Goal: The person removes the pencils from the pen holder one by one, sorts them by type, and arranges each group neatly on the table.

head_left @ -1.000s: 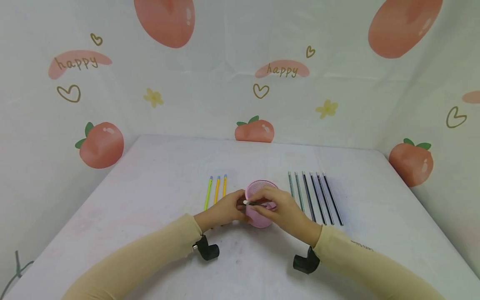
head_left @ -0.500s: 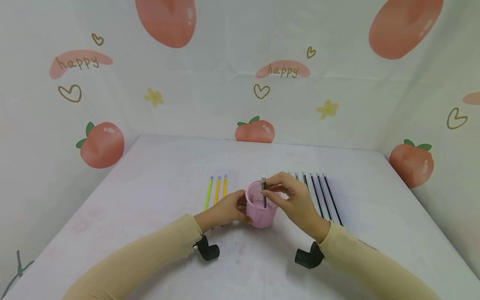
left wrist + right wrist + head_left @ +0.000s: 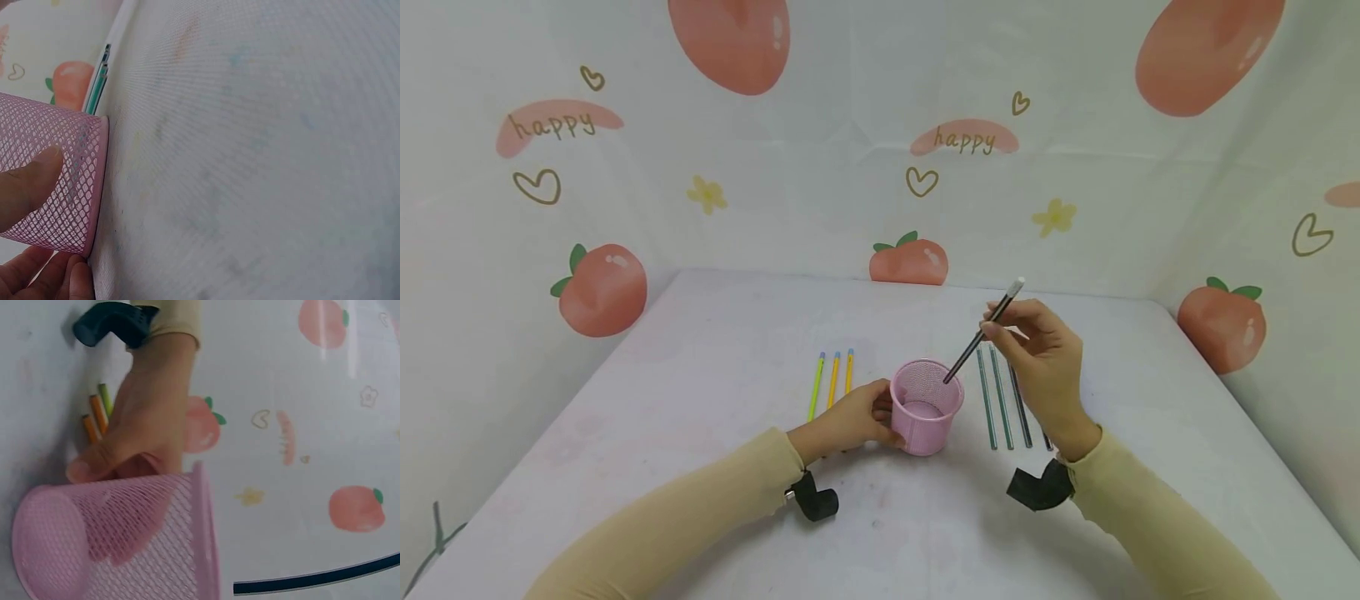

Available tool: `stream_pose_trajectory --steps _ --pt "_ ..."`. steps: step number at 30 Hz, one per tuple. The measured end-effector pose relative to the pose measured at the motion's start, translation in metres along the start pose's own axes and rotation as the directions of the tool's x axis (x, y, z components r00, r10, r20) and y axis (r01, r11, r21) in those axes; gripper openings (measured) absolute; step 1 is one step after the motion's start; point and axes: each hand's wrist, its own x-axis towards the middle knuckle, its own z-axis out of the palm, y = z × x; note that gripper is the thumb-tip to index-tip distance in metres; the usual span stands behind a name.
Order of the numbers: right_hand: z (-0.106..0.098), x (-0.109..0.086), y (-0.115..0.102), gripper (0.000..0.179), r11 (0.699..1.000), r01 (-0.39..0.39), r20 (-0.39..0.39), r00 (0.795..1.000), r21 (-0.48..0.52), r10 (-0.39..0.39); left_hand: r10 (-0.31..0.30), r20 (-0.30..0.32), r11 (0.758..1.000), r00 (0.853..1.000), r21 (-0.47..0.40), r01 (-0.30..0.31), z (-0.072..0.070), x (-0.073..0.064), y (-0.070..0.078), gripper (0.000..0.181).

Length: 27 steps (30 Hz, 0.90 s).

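Note:
A pink mesh pencil cup (image 3: 925, 435) stands upright on the table, and my left hand (image 3: 856, 417) holds it from the left side. In the left wrist view, my thumb (image 3: 37, 181) presses the mesh and other fingers curl near the base. My right hand (image 3: 1041, 358) pinches a dark pencil (image 3: 981, 333) with a white upper end. The pencil slants down to the left. Its lower end is at the cup's mouth in the head view; in the right wrist view the dark pencil (image 3: 312, 579) ends just off the rim. Inside the cup I see no pencils.
Left of the cup lie a green pencil (image 3: 817, 385) and two yellow pencils (image 3: 834, 379), partly behind my left hand. To its right lie teal pencils (image 3: 1002, 398) and dark pencils (image 3: 1021, 408), some hidden by my right hand. A printed cloth (image 3: 805, 150) hangs behind.
My right hand has swung up and right from over the cup, taking the pencil from lying across the mouth, through upright, to a slant. The left hand and cup stay put.

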Motion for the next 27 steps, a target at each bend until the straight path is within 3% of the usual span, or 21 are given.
stream_pose_trajectory --steps 6,13,21,27 --pt "-0.013 0.011 -0.006 0.013 0.998 0.017 -0.114 0.993 0.053 -0.010 0.009 0.000 1.000 1.000 -0.002 -0.009 0.000 0.000 0.000 0.066" --pt "-0.034 0.024 -0.004 0.017 1.000 -0.003 -0.186 0.982 0.008 0.004 0.018 0.000 1.000 1.000 0.004 -0.018 0.000 0.000 -0.001 0.066" --pt "-0.062 0.033 0.008 0.022 0.989 -0.112 -0.211 0.973 -0.092 0.090 0.012 -0.001 1.000 1.000 0.005 -0.012 -0.001 0.001 -0.001 0.069" --pt "-0.084 0.032 0.021 0.035 0.947 -0.263 -0.188 0.955 -0.182 0.229 0.014 0.004 1.000 1.000 0.001 -0.014 0.000 0.001 0.000 0.069"
